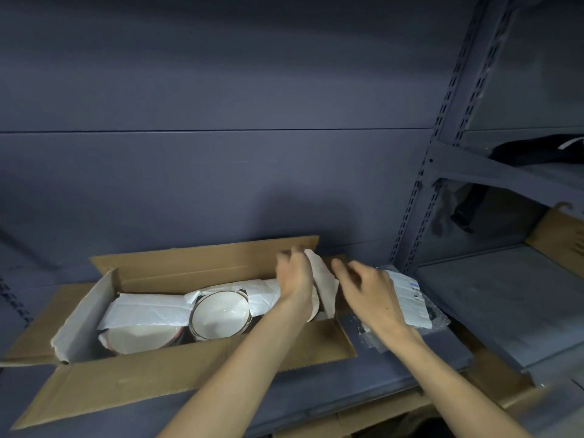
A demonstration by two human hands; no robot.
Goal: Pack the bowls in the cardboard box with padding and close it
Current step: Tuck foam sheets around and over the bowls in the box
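Bowls (218,314) sit in the cardboard box (177,371), left of the left hand (295,273) pinching padding paper (324,284); the right hand (368,287) hovers beside it, fingers loosely spread.

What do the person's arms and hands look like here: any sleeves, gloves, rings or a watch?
Both forearms are bare right to the bottom edge of the picture, with no sleeve in sight. The left hand and the right hand wear no gloves. No watch, band or bracelet shows on either wrist, and no ring shows on the fingers, though these are somewhat blurred. No markings show on the arms.
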